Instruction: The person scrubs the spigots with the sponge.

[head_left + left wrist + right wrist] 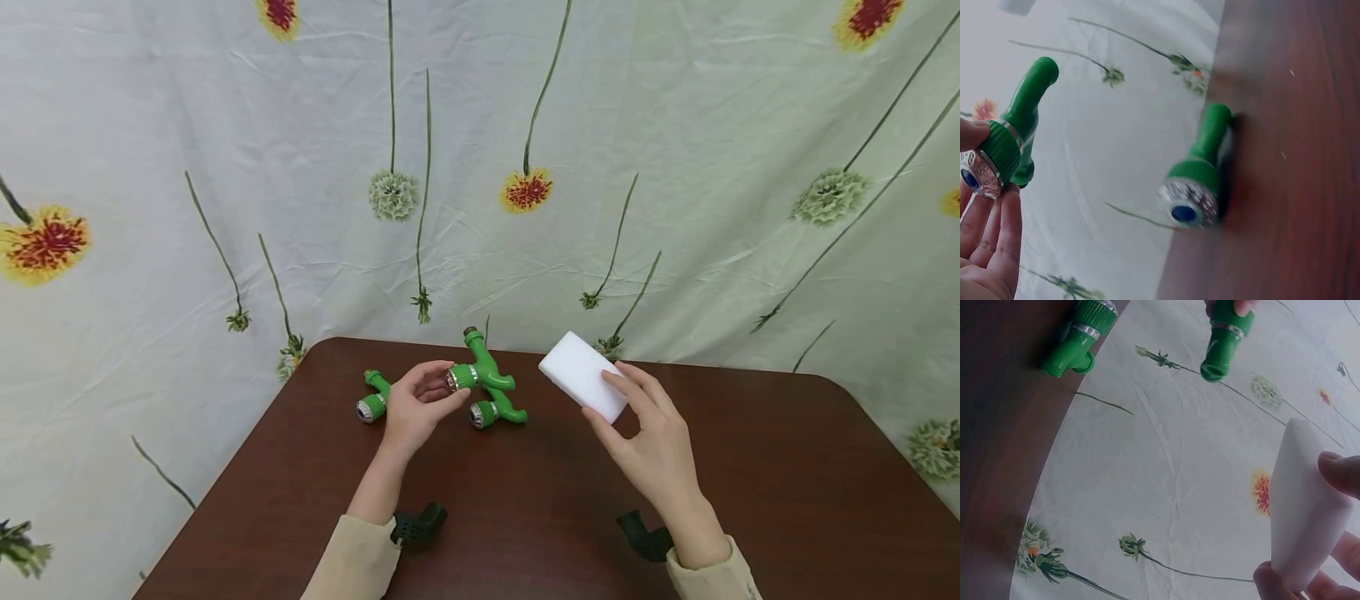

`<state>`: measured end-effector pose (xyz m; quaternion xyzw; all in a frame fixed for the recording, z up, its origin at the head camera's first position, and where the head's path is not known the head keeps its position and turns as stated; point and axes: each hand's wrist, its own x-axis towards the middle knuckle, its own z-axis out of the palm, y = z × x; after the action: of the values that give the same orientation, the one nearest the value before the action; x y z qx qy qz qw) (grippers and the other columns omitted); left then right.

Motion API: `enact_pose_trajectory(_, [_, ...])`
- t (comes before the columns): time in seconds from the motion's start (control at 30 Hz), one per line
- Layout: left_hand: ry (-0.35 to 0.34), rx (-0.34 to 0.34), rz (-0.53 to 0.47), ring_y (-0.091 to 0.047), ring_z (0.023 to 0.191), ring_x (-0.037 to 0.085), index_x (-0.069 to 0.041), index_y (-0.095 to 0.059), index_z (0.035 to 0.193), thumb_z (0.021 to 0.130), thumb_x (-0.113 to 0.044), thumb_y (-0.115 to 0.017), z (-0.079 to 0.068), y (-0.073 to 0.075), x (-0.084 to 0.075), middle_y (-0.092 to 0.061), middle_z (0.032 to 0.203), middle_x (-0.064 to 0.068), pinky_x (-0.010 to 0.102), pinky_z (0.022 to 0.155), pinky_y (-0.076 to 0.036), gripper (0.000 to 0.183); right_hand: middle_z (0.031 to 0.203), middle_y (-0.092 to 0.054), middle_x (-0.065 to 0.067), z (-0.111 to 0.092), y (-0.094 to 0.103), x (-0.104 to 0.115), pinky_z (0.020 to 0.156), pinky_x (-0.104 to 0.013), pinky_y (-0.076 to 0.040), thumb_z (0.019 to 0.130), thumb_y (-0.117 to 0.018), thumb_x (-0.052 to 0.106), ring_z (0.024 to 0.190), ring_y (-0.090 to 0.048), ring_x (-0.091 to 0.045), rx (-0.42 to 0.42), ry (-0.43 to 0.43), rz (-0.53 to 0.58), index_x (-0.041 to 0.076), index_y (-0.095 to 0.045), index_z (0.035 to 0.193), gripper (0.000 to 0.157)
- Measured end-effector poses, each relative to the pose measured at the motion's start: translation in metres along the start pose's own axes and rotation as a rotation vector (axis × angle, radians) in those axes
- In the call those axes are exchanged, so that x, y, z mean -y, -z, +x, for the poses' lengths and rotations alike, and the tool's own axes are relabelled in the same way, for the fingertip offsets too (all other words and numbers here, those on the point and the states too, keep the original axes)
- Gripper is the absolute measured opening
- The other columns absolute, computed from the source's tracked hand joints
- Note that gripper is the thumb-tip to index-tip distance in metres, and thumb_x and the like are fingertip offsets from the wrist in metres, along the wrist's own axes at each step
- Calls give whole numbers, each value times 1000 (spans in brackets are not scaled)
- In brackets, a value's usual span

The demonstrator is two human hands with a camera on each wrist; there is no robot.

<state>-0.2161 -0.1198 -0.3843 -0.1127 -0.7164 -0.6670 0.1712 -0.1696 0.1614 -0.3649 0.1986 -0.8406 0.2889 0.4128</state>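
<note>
My left hand (417,406) pinches a green faucet (487,368) by its ribbed knob end, which has a silver cap with a blue centre in the left wrist view. The faucet is raised above the table, its spout pointing right. In my right hand (654,433) is a white sponge block (583,375), held between thumb and fingers at its right and lower edges and tilted in the air. Another green faucet (501,410) lies on the table below the held one. A third faucet (372,400) lies farther left, partly hidden behind my left hand.
The dark reddish-brown table (540,500) has rounded back corners. Behind it hangs a pale flower-printed cloth (480,233). Black curved pieces (423,523) sit at both wrists, beside the light sleeves (360,554).
</note>
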Motion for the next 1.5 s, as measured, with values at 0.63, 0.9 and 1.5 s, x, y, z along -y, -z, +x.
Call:
enact_pose_trajectory(0.63, [-90, 182, -116, -63, 84, 22, 9, -61, 108, 71, 14, -73, -12, -28, -12, -63, 104, 24, 49, 79, -52, 39, 125, -56, -4, -1, 3, 11, 80, -11, -42, 68, -84, 10, 106, -58, -20, 52, -7, 116, 12, -66, 115, 50])
enact_pose_trajectory(0.9, [-138, 237, -117, -65, 82, 23, 1, -64, 108, 71, 5, -77, -14, -38, 4, -64, 101, 18, 46, 78, -53, 39, 127, -55, -5, -4, -1, 14, 81, -14, -45, 70, -83, 16, 109, -56, -19, 173, 36, 176, 14, -65, 118, 51])
enact_pose_trajectory(1.5, [-128, 247, -84, -64, 85, 24, 0, -64, 107, 70, 7, -77, -18, -40, -7, -64, 98, 17, 49, 78, -52, 39, 120, -58, -10, -1, 0, -6, 68, -38, -51, 70, -83, 15, 102, -59, -26, 5, -123, -4, 5, -67, 111, 45])
